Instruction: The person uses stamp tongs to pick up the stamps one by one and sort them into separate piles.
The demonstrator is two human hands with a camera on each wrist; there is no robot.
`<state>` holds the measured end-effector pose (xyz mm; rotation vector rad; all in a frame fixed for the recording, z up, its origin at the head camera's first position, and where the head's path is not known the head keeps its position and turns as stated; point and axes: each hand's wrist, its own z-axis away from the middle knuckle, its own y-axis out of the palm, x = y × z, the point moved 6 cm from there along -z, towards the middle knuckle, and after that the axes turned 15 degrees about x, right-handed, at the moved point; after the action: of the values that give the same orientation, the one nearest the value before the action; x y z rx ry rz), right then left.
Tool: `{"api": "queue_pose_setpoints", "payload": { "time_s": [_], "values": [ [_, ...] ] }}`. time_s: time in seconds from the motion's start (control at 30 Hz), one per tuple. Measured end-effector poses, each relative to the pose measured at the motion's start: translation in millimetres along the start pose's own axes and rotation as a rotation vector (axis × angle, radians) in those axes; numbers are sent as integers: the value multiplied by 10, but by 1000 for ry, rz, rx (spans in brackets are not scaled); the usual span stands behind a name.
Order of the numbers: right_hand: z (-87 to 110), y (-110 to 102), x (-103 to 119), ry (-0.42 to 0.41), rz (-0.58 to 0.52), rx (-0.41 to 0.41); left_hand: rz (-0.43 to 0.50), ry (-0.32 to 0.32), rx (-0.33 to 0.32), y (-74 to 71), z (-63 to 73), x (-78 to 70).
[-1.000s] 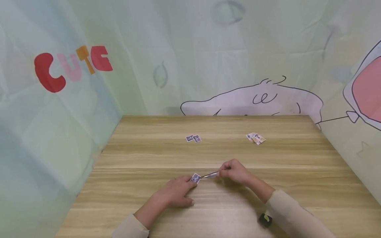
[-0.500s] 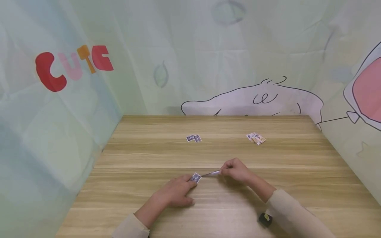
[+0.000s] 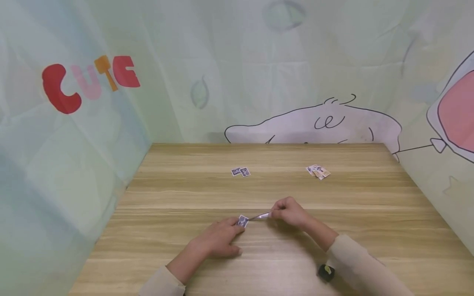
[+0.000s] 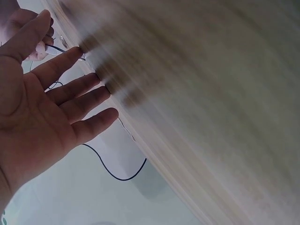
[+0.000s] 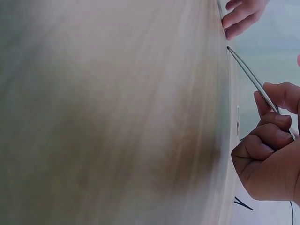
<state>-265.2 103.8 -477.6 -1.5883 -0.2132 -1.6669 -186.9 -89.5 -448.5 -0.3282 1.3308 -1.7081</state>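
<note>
A small dark-patterned card with a white border (image 3: 242,221) lies on the table near its middle. My left hand (image 3: 221,238) rests on the card's left side, fingers extended; the left wrist view shows its palm and fingertips (image 4: 111,112) at the tabletop. My right hand (image 3: 290,211) pinches a pair of metal tweezers (image 3: 260,216), whose tips reach the card's right corner. From the right wrist, the tweezers (image 5: 246,69) look slim and nearly closed, held between thumb and forefinger, the other fingers curled. Whether the tips grip the card is too small to tell.
Two similar dark cards (image 3: 241,172) overlap farther back on the wooden table (image 3: 185,185). Several lighter, coloured cards (image 3: 318,171) lie in a loose pile at back right. A small black object (image 3: 326,273) is beside the right sleeve. Printed curtains (image 3: 244,82) surround the table's back and sides.
The right hand with the tweezers shifts very slightly right, then back left, and the tweezers' angle varies a little. The left hand and the cards stay in place.
</note>
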Motion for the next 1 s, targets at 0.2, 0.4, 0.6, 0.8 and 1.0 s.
{"api": "queue_pose_setpoints", "payload": {
  "time_s": [0.2, 0.4, 0.6, 0.8, 1.0],
  "values": [
    [38, -21, 21, 34, -9, -18, -18, 1, -13, -19, 1, -3],
    [83, -54, 36, 60, -8, -42, -15, -8, -15, -31, -17, -15],
    [79, -99, -28, 70, -22, -47, -17, -20, -5, 6, -20, 7],
    [55, -137, -73, 53, -38, -26, -9, -8, 3, 29, -13, 19],
    [20, -136, -123, 103, -124, 33, 5, -4, 11, 18, -9, 22]
  ]
}}
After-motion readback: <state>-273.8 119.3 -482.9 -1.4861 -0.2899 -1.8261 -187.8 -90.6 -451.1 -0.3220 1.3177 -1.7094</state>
